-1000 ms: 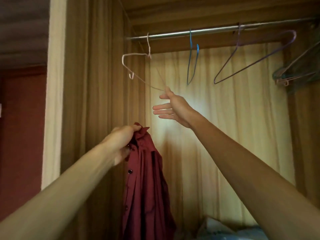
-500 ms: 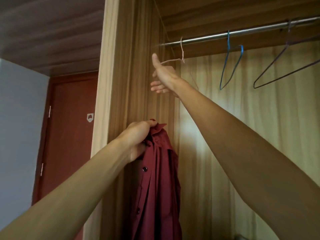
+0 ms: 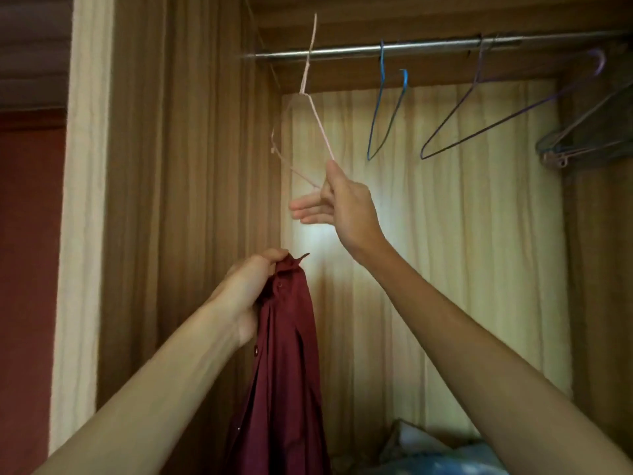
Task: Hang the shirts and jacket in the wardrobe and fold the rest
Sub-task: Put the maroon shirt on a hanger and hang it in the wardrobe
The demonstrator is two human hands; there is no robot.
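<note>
Once empty, right hand (image 3: pixel 346 208) on hanger (image 3: pixel 320 127).

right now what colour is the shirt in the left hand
The shirt is dark maroon; head view shows it best.

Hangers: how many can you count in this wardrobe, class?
3 distinct: the pink hanger pinched by the right hand, the blue hanger and the purple hanger on the rail. A far-right cluster overlaps, uncountable.

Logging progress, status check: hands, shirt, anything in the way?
Left hand grips red shirt by the collar. Right hand pinches pink hanger, tilted at the rail. Shirt not yet on it. Nothing blocking.
</note>
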